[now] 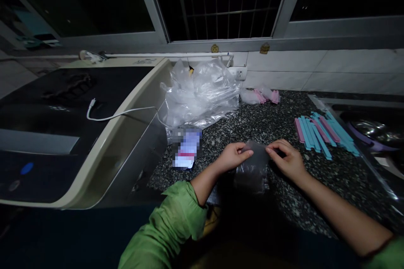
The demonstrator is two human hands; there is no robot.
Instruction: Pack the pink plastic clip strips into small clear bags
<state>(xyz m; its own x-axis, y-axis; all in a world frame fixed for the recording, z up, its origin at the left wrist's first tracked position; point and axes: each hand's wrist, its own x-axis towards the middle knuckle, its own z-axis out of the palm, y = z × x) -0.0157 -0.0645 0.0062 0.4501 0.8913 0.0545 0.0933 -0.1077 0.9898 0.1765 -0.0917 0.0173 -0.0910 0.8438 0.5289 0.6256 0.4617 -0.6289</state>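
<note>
A small clear plastic bag (252, 172) hangs between my hands above the front part of the speckled dark counter (277, 122). My left hand (235, 156) pinches its upper left edge between thumb and fingers. At the upper right corner, my right hand (287, 160) is closed on the bag with thumb and forefinger. Inside the bag I can make out nothing. To the right of my right hand lies a loose pile of flat blue and pink plastic strips (318, 130), perhaps bag sealing clips.
A big heap of clear plastic bags (202, 92) fills the back left. Small bags with pink pieces (261, 95) lie beside it. A lit phone (187, 149) rests left of my hands. A washing machine (116, 151) carries a white cable (123, 113). The sink (360, 109) is right.
</note>
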